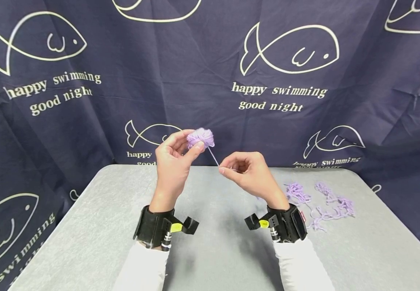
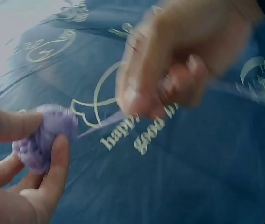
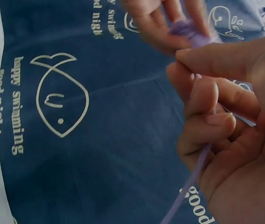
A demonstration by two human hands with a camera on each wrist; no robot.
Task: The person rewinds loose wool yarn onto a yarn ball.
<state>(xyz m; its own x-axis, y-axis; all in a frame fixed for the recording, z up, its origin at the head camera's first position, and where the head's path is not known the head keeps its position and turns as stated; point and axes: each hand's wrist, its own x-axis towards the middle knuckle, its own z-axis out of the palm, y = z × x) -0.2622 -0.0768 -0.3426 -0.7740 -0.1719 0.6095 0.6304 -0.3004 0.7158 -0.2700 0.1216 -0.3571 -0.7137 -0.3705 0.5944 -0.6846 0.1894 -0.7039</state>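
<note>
A small ball of lilac yarn point(image 1: 200, 138) is held up above the table between the thumb and fingers of my left hand point(image 1: 173, 161). From it a taut strand point(image 1: 213, 156) runs down to my right hand point(image 1: 248, 171), whose thumb and forefinger pinch it. In the right wrist view the strand point(image 3: 188, 186) leaves the curled fingers of that hand and trails downward. The left wrist view shows the yarn ball point(image 2: 43, 140) in the left fingertips, with the right hand point(image 2: 169, 65) blurred beside it.
Loose, tangled lilac yarn point(image 1: 335, 206) lies on the right part of the grey table point(image 1: 217, 250), beyond the right wrist. A dark blue curtain point(image 1: 210, 72) with white fish drawings hangs behind the table's far edge.
</note>
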